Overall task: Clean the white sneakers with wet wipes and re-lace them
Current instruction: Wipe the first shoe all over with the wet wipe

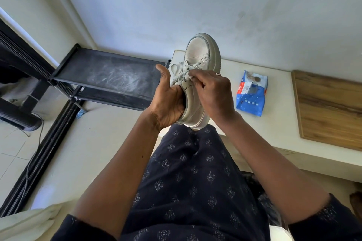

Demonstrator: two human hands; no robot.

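Sneaker (197, 76) sits toe-away in your left hand (168, 103), fingers curled round its heel, thumb raised. Your right hand (213, 92) pinches the laces (186, 70).

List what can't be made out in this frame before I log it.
Head view only:
- sneaker inner side and opening: covered by the left hand gripping it.
- white scrap pinched by the right hand at the laces: wipe or lace end, fingers hide it.
- wipes pack print: too small to read.
- white object at the bottom edge: cut off by frame and sleeve.
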